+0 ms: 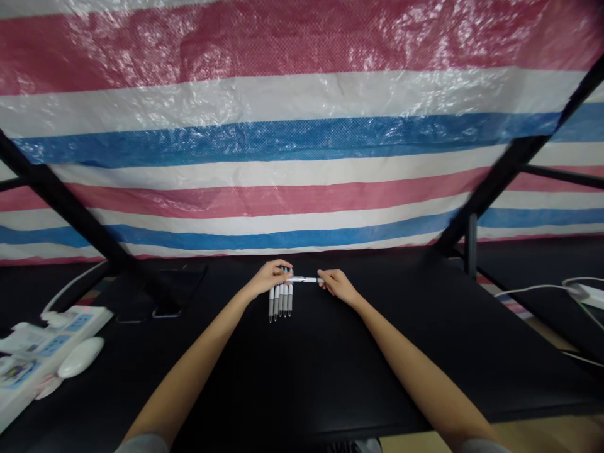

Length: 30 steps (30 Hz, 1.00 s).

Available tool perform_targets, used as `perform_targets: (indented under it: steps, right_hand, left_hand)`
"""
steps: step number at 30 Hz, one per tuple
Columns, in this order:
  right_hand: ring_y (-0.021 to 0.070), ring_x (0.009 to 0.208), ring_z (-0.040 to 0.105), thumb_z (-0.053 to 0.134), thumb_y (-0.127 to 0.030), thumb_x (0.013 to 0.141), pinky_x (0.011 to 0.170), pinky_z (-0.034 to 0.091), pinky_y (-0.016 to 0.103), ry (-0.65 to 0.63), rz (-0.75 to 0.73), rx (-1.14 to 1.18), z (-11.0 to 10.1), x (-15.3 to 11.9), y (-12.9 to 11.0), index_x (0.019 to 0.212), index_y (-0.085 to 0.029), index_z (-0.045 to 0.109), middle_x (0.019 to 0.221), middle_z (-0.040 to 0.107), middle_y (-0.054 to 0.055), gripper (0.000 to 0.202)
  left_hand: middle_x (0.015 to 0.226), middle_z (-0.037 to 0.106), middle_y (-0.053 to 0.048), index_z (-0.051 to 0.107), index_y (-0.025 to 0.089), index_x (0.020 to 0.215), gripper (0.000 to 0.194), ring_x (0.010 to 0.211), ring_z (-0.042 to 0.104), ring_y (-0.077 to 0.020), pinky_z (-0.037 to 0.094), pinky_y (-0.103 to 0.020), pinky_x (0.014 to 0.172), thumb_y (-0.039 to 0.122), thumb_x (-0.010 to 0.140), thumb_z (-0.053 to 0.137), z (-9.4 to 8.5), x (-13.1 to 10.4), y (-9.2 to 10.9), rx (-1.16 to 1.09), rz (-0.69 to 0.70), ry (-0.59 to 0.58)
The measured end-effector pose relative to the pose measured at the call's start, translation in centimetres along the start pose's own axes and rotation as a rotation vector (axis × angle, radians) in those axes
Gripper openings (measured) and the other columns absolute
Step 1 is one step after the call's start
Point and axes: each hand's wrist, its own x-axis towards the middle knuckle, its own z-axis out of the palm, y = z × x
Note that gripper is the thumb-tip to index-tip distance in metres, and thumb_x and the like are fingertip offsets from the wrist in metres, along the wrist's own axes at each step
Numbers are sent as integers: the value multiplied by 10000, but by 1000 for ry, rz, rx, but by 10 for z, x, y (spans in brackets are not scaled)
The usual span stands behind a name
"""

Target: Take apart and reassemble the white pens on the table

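A white pen with a grey grip (307,280) lies crosswise between my two hands, just above the black table (302,377). My left hand (270,277) pinches its left end between thumb and fingers. The other end, the grey one, is gripped by the fingertips of my right hand (336,284). Below my left hand several similar white-and-grey pens (281,299) lie side by side in a row, their tips toward me. The upper ends of some are partly hidden by my left fingers.
At the left stands a white power strip (51,352) with plugs, and a white mouse-shaped object (81,357) beside it. Black slanted frame bars (491,189) rise on both sides. A striped plastic sheet (283,138) hangs behind the table. White cables (528,289) run at the right.
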Motion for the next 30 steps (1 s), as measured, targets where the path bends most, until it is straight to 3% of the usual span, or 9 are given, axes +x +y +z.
perform_targets:
  steps: [11, 19, 22, 25, 28, 30]
  right_hand:
    - [71, 334, 360, 407, -591, 827, 369, 256, 195, 34, -35, -11, 0, -2, -4, 597, -151, 567, 394, 411, -42, 521]
    - [73, 339, 362, 421, -576, 825, 378, 256, 201, 45, -61, -22, 1, -4, -9, 595, -152, 571, 403, 409, -43, 505]
    - [75, 329, 357, 416, -591, 819, 373, 255, 202, 46, -55, -21, 1, -4, -11, 595, -154, 570, 388, 402, -45, 515]
    - [75, 322, 354, 408, -604, 816, 365, 253, 201, 52, -34, -10, 1, -4, -10, 596, -154, 571, 379, 401, -43, 527]
    - [71, 318, 349, 410, -603, 817, 361, 252, 200, 60, -28, 5, 0, -4, -9, 598, -152, 573, 384, 415, -38, 527]
    - [71, 319, 344, 412, -602, 818, 365, 256, 201, 70, -29, 8, 0, -4, -9, 592, -152, 570, 377, 407, -41, 528]
  left_hand:
    - [681, 685, -50, 553, 129, 1074, 452, 600, 602, -149, 395, -252, 558, 357, 707, 684, -2, -7, 11, -25, -46, 26]
    - [724, 656, -35, 539, 124, 1059, 515, 605, 614, -135, 472, -285, 628, 229, 605, 759, -1, -4, 6, -131, -36, -2]
    - [760, 630, -30, 566, 126, 1016, 425, 650, 606, -136, 484, -289, 659, 155, 622, 725, 4, -4, 8, 15, 92, 38]
    - [826, 615, -29, 602, 169, 992, 286, 762, 584, -150, 470, -307, 750, 119, 711, 630, 7, -7, 15, 324, 326, 91]
    - [950, 612, -50, 595, 211, 1067, 275, 911, 555, -186, 432, -351, 851, 155, 804, 535, 9, -12, 20, 572, 504, 78]
    - [997, 613, -56, 583, 224, 1108, 303, 956, 544, -209, 414, -368, 877, 241, 806, 566, 10, -14, 21, 652, 518, 97]
